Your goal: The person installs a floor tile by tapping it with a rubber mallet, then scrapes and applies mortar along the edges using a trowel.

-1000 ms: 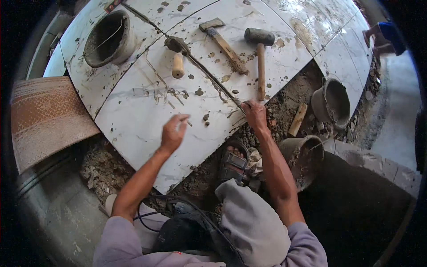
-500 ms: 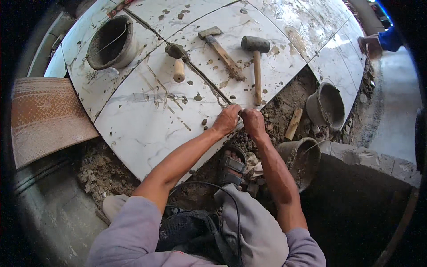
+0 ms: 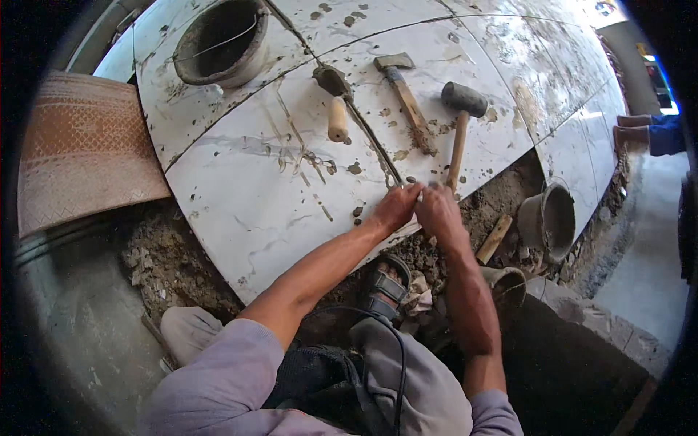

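Note:
My left hand (image 3: 398, 207) and my right hand (image 3: 440, 215) meet at the near edge of the marble-patterned white tiles (image 3: 254, 218), close to the end of a dark joint. Both have their fingers closed and pinched near each other. Whatever lies between the fingertips is too small or hidden to make out. Just beyond my right hand lies a rubber mallet (image 3: 464, 100) with a wooden handle. To its left is a hatchet (image 3: 407, 98) with a muddy wooden handle. A trowel (image 3: 332, 81) with a pale wooden grip rests across the joint further left.
A mortar-stained bucket (image 3: 251, 64) stands at the far left on the tiles. Two more buckets (image 3: 547, 221) (image 3: 507, 285) sit on rubble at right, near a wooden piece (image 3: 495, 238). A brown patterned sheet (image 3: 91, 145) lies left. Another person's feet (image 3: 631, 131) show far right.
The view has shifted, so the tiles and tools appear further right. My hands stay close together at the tile edge, with their fingers slightly repositioned. The tools lie where they were.

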`<state>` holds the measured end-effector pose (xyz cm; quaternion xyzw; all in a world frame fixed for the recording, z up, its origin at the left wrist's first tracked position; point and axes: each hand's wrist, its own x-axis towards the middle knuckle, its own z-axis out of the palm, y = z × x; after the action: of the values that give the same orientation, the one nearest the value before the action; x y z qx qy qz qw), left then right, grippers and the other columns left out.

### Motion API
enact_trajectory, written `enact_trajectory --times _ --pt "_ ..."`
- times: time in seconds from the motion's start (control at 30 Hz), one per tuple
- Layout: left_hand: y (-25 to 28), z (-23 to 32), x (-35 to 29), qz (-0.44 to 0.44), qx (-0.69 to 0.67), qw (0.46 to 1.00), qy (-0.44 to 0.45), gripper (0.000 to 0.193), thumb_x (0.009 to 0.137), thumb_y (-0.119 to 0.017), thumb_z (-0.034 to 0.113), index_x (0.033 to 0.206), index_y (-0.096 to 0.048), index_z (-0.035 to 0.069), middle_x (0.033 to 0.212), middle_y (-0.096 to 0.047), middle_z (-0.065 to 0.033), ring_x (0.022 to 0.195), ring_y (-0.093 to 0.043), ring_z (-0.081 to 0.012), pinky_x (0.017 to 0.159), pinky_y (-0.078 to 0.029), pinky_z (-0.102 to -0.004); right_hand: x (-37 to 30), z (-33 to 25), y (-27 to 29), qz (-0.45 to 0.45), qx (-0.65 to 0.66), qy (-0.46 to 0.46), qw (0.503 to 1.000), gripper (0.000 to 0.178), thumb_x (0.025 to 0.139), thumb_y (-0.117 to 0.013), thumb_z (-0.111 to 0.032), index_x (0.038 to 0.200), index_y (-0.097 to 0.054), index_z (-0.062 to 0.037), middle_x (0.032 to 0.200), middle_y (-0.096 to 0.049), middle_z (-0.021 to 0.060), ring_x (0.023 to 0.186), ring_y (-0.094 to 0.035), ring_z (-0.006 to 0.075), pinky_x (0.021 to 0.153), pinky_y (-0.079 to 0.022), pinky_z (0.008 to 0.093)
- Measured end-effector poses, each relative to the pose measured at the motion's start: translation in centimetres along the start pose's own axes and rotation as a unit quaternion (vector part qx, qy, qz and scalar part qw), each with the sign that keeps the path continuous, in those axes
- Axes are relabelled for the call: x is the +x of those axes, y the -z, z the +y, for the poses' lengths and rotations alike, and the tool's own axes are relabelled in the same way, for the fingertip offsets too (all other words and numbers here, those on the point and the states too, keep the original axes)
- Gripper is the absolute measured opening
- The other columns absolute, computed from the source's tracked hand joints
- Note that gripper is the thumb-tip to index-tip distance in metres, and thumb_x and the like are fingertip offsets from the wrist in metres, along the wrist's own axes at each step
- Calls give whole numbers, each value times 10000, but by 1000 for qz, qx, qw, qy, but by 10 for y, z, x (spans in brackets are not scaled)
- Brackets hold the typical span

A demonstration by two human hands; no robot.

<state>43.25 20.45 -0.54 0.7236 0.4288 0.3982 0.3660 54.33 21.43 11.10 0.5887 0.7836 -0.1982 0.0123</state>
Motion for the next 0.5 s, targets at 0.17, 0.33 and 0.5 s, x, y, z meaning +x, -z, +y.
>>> enact_trajectory --times 0.17,0.33,0.5 --pt "13 -18 -13 -27 201 972 -115 245 791 -498 16 1030 -554 23 895 -612 -170 880 -606 -359 819 -476 -456 72 -75 48 59 311 2 949 603 843 -606 -288 1347 -398 -30 1048 -614 286 816 -651 371 803 -499 446" --pt "13 22 -17 -83 -71 993 -33 394 910 -477 130 1297 -515 74 1297 -533 -155 1255 -428 -376 1072 -306 -444 129 -125 25 -101 554 -123 817 565 882 -594 -328 1290 -419 22 993 -585 183 747 -597 232 615 -519 349" --pt "24 16 -42 -75 120 984 -104 376 832 -536 109 1202 -557 42 1187 -584 -148 1142 -526 -311 991 -388 -436 118 -119 39 -142 607 -126 772 262 869 -542 -228 938 -462 12 834 -520 99 620 -518 160 511 -462 314"
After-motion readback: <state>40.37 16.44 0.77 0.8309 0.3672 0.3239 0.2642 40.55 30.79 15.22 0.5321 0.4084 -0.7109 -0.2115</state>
